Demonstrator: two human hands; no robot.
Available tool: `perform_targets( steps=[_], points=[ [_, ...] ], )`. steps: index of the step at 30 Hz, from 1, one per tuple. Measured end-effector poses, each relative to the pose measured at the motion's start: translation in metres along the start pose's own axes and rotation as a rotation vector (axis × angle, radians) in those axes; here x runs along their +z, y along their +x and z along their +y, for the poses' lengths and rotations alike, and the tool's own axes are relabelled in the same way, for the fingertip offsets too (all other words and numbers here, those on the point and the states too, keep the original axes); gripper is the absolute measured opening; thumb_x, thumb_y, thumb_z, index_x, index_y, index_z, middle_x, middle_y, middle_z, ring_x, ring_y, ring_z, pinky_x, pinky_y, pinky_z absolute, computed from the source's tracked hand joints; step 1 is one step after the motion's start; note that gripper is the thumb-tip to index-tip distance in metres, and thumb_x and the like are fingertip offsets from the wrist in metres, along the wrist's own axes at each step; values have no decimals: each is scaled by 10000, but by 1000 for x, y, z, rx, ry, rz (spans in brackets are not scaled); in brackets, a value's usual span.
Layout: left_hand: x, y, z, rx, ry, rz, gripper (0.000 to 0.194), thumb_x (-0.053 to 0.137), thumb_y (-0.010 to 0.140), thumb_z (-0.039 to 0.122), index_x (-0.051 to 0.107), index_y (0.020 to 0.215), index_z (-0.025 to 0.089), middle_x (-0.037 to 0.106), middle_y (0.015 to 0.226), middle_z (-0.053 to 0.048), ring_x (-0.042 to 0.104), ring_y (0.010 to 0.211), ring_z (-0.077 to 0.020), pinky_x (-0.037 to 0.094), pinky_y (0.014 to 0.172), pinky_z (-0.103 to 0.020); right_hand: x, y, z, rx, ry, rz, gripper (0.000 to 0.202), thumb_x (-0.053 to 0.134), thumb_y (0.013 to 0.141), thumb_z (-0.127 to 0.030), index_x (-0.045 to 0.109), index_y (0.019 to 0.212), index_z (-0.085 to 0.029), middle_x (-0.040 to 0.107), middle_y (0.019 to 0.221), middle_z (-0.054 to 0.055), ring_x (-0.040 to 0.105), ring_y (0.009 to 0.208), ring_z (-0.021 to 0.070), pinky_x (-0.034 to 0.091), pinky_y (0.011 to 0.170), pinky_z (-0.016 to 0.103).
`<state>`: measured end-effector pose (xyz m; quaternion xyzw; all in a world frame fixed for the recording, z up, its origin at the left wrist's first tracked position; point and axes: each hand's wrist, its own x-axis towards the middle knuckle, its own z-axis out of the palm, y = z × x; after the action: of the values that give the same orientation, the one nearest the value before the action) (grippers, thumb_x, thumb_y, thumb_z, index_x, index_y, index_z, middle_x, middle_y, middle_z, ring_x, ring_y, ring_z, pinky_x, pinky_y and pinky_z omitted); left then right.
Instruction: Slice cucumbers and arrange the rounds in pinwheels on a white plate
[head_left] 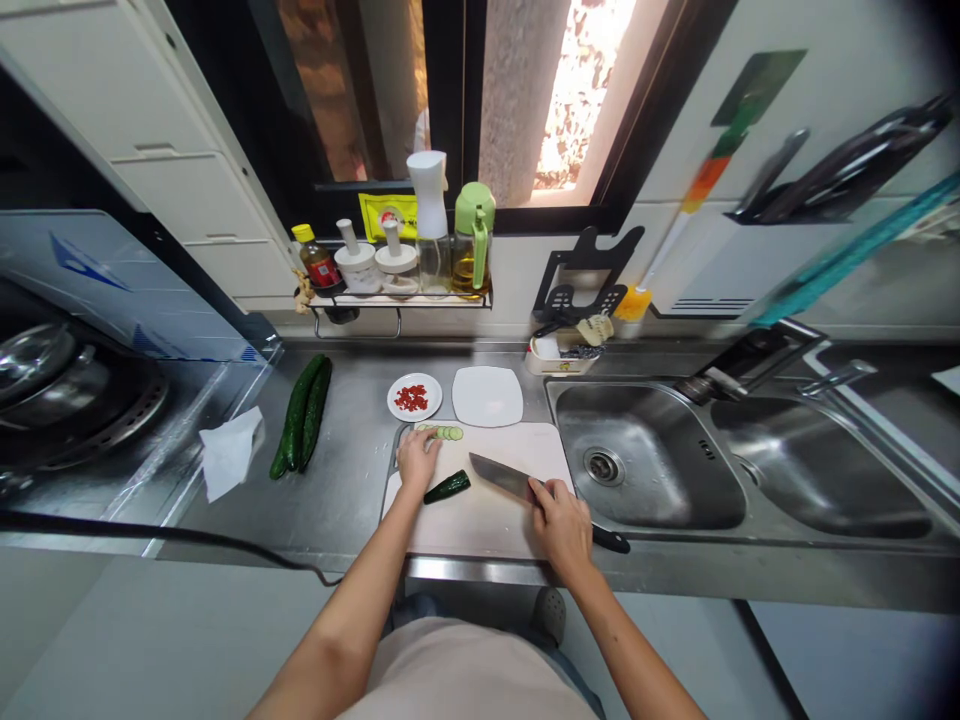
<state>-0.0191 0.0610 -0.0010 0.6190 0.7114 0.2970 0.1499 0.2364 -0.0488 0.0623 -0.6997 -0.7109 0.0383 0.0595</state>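
On the white cutting board [480,530], a row of pale green cucumber slices [450,433] lies near the back left edge. My left hand [418,458] is at the slices' left end, its fingertips on them; whether it grips any is too small to tell. A dark green cucumber piece [448,487] rests just right of my left wrist. My right hand [562,520] is closed round the cleaver [500,474], whose blade points left above the board. Behind the board stand a round plate of chopped red pieces [413,416] and a square white plate [487,396].
Whole cucumbers [302,415] and a white paper [230,452] lie on the left counter. A double sink [645,455] is at the right. Bottles and jars stand on a rack [405,302] under the window. A black handle [611,539] sticks out by the board's right edge.
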Motion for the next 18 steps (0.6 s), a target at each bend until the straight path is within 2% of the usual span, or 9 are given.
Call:
perform_targets(
  steps=[4, 10, 14, 18],
  points=[
    [-7, -19, -10, -3, -42, 46, 225, 575, 818, 330, 697, 985, 243, 657, 934, -57, 562, 870, -220, 429, 810, -354, 4, 3, -1, 42, 64, 3, 383, 469, 856, -173, 582, 1217, -229, 565, 1001, 53, 533, 781, 144, 328, 699, 272],
    [-12, -56, -11, 97, -89, 78, 223, 535, 854, 345, 702, 951, 235, 661, 901, -54, 570, 890, -204, 437, 815, -343, 12, 4, -2, 95, 280, 1, 349, 366, 921, -273, 606, 1169, -223, 573, 967, 39, 566, 755, 124, 368, 670, 235],
    [-13, -73, -8, 165, -102, 85, 222, 522, 871, 335, 695, 963, 232, 650, 917, -55, 568, 914, -200, 430, 837, -348, 16, 8, -2, 79, 415, -10, 373, 339, 917, -316, 629, 1118, -197, 577, 933, 50, 580, 792, 144, 397, 702, 235],
    [-12, -81, -3, 218, -107, 78, 225, 513, 881, 333, 684, 984, 229, 639, 957, -56, 566, 928, -191, 430, 838, -340, 15, 12, -7, 25, 489, -29, 372, 340, 900, -337, 636, 1056, -177, 604, 916, 65, 579, 832, 168, 401, 739, 245]
  ],
)
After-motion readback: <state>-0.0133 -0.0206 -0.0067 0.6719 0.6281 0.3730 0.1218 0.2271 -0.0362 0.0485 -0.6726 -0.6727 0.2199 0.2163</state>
